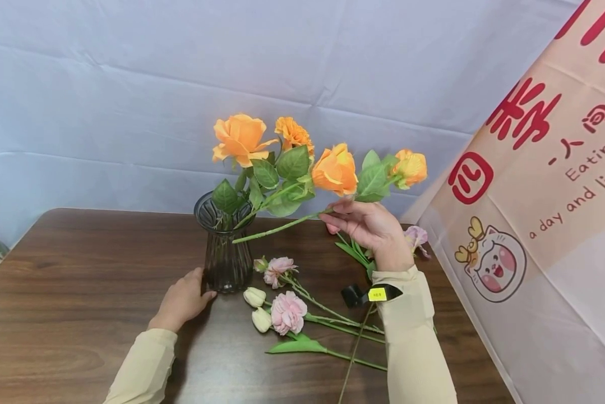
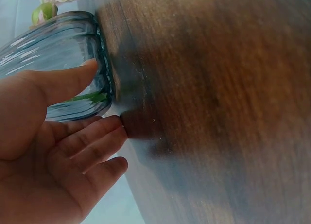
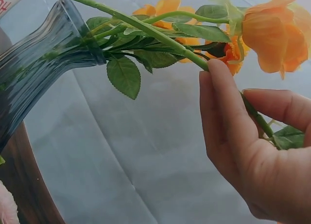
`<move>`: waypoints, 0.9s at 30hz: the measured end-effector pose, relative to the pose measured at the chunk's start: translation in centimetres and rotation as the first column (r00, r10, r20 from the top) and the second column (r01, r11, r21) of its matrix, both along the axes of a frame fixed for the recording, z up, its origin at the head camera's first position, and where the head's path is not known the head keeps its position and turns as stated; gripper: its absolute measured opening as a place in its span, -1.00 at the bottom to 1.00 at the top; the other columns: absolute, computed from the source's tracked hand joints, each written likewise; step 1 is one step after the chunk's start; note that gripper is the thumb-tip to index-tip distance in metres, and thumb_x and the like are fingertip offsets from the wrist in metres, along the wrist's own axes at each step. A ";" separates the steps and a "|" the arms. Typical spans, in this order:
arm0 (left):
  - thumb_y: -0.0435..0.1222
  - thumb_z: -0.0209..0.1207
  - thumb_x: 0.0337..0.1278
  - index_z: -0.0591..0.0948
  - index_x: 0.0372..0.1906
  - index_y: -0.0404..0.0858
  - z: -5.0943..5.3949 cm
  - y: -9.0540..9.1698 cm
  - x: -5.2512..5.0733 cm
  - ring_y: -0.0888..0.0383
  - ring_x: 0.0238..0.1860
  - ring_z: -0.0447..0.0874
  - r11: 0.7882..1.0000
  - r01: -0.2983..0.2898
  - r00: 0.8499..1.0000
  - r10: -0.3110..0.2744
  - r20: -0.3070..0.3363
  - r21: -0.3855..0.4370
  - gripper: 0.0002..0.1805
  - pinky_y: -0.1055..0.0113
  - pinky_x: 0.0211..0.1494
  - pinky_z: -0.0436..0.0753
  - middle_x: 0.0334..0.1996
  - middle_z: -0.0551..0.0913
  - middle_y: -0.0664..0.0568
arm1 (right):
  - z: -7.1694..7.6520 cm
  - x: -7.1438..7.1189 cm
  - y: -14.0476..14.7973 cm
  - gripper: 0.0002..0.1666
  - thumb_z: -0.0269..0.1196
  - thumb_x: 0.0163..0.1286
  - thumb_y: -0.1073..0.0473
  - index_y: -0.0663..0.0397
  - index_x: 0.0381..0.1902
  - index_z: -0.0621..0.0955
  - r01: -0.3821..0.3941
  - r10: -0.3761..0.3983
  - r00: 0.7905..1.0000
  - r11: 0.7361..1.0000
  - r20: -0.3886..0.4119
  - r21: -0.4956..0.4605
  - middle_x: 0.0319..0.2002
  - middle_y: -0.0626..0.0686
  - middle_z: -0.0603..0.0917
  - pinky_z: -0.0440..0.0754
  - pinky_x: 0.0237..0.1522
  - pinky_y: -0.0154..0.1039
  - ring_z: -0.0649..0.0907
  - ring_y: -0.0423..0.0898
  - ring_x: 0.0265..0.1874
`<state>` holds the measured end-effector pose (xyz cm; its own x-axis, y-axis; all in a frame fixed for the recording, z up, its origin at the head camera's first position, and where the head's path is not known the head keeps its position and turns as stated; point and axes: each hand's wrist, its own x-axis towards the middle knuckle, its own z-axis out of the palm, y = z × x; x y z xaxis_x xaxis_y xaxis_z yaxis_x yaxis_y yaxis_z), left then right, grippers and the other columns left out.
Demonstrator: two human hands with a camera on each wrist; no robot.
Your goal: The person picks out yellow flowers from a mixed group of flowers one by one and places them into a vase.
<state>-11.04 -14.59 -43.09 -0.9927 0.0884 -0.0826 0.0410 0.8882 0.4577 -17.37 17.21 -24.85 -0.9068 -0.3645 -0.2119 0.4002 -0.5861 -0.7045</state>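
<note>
A dark, ribbed glass vase (image 1: 227, 261) stands upright on the table, holding several orange flowers, among them a wide rose (image 1: 240, 137) and a rose leaning right (image 1: 335, 170). My left hand (image 1: 182, 300) touches the foot of the vase, its thumb along the glass and its fingers loosely extended beside it. Between thumb and fingers, my right hand (image 1: 365, 224) pinches the green stem of a yellow-orange flower (image 1: 410, 168). That flower's leafy head points right, while the bare stem end (image 1: 241, 239) overlaps the vase's neck in the head view, outside its mouth.
Pink flowers (image 1: 289, 312) and cream tulips (image 1: 261, 320) lie on the brown wooden table (image 1: 80, 292), their stems running under the right forearm. A purple flower (image 1: 416, 238) lies behind the right wrist. Pale cloth (image 1: 146, 101) hangs at the back, a printed banner (image 1: 529, 168) at right.
</note>
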 end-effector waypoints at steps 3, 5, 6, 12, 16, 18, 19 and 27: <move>-0.23 0.21 0.08 0.29 0.12 -0.63 0.0 0.0 0.0 -0.38 -0.06 0.45 1.000 -0.001 1.000 0.001 -0.001 0.001 -0.35 -0.16 -0.06 0.46 0.00 0.43 -0.49 | 0.3 -0.2 -0.1 -0.63 -0.18 0.29 0.59 0.43 -0.52 0.55 0.004 -0.004 1.000 1.000 -0.017 0.020 -0.40 0.22 0.49 0.57 -0.05 -0.05 0.59 0.09 -0.33; -0.23 0.21 0.08 0.29 0.12 -0.63 0.0 0.0 0.0 -0.38 -0.05 0.45 1.000 0.001 1.000 -0.001 -0.004 0.000 -0.35 -0.16 -0.06 0.46 0.00 0.43 -0.49 | 0.5 -0.3 -0.1 -0.64 -0.20 0.29 0.59 0.42 -0.46 0.55 0.003 -0.002 1.000 1.000 -0.028 0.018 -0.39 0.21 0.50 0.58 -0.07 -0.06 0.60 0.10 -0.32; -0.23 0.21 0.08 0.29 0.12 -0.63 0.0 0.0 0.0 -0.38 -0.05 0.45 1.000 0.001 1.000 -0.001 -0.004 0.000 -0.35 -0.16 -0.06 0.46 0.00 0.43 -0.49 | 0.5 -0.4 -0.1 -0.64 -0.21 0.30 0.59 0.42 -0.41 0.55 0.000 0.000 0.999 1.000 -0.032 0.010 -0.38 0.21 0.51 0.58 -0.07 -0.06 0.60 0.10 -0.32; -0.23 0.20 0.09 0.27 0.13 -0.63 0.0 -0.1 0.0 -0.38 -0.04 0.43 1.000 0.003 1.000 -0.003 -0.002 0.001 -0.34 -0.16 -0.04 0.45 0.02 0.41 -0.50 | 0.7 -0.6 -0.2 -0.68 -0.18 0.28 0.61 0.42 -0.22 0.52 0.027 -0.028 0.999 0.997 -0.020 -0.067 -0.38 0.21 0.51 0.52 0.00 0.01 0.60 0.05 -0.39; -0.23 0.20 0.09 0.26 0.14 -0.63 0.1 0.0 0.0 -0.39 -0.02 0.42 1.000 0.001 1.000 -0.001 0.001 0.003 -0.33 -0.17 -0.02 0.44 0.04 0.39 -0.51 | 0.8 -0.7 -0.4 -0.73 -0.17 0.28 0.61 0.44 -0.17 0.44 0.045 -0.045 0.999 0.998 -0.009 -0.045 -0.37 0.22 0.49 0.48 0.05 0.02 0.60 0.06 -0.37; -0.23 0.20 0.09 0.26 0.15 -0.63 0.1 0.0 0.1 -0.39 -0.02 0.41 1.000 -0.002 1.000 0.002 0.003 0.003 -0.33 -0.17 -0.02 0.43 0.04 0.39 -0.51 | 0.8 -0.7 -0.4 -0.72 -0.17 0.29 0.60 0.43 -0.09 0.38 0.045 -0.045 0.999 0.998 -0.002 -0.033 -0.34 0.23 0.47 0.43 0.10 0.01 0.59 0.07 -0.34; -0.23 0.20 0.09 0.27 0.14 -0.63 0.1 0.0 0.1 -0.39 -0.02 0.41 1.000 -0.002 1.000 0.002 0.003 0.003 -0.33 -0.17 -0.02 0.43 0.04 0.39 -0.51 | 0.8 -0.8 -0.4 -0.71 -0.16 0.29 0.60 0.42 -0.06 0.36 0.045 -0.045 0.999 0.998 0.001 -0.031 -0.32 0.23 0.47 0.40 0.13 0.01 0.59 0.07 -0.33; -0.23 0.21 0.08 0.28 0.12 -0.63 0.1 0.0 0.1 -0.38 -0.05 0.44 1.000 0.000 1.000 0.000 -0.001 0.005 -0.35 -0.16 -0.05 0.45 0.01 0.41 -0.50 | 0.8 -0.8 -0.5 -0.68 -0.16 0.28 0.63 0.47 -0.07 0.42 0.053 -0.053 0.999 0.998 0.000 -0.023 -0.34 0.24 0.50 0.39 0.13 0.04 0.60 0.07 -0.27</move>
<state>-10.90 -14.55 -42.96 -0.9928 0.0886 -0.0812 0.0413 0.8861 0.4617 -18.14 16.69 -24.08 -0.9251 -0.3210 -0.2029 0.3676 -0.6227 -0.6908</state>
